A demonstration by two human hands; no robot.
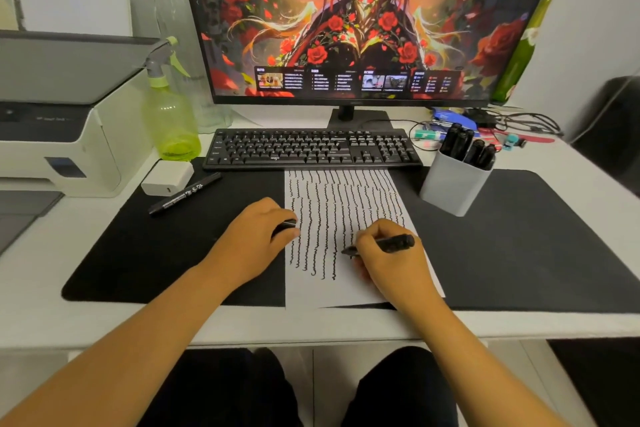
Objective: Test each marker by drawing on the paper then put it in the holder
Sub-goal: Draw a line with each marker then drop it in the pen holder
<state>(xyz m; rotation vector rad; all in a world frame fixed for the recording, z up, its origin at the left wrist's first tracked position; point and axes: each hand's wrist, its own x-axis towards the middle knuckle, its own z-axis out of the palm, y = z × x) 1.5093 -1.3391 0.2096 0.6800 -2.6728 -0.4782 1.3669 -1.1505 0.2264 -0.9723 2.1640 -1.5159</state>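
A white sheet of paper (349,291) covered with several wavy black lines lies on a black desk mat (166,253). My right hand (388,260) grips an uncapped black marker (394,243), its tip touching the paper. My left hand (256,239) rests on the paper's left edge, fingers curled round a black marker cap (287,224). A white holder (453,180) stands at the right of the paper with several black markers (467,146) in it. One more capped black marker (185,194) lies on the mat at the left.
A black keyboard (311,149) sits just behind the paper, under a monitor (353,21). A green spray bottle (173,114), a white charger (168,177) and a printer (52,114) stand at the left. Cables and small items clutter the back right.
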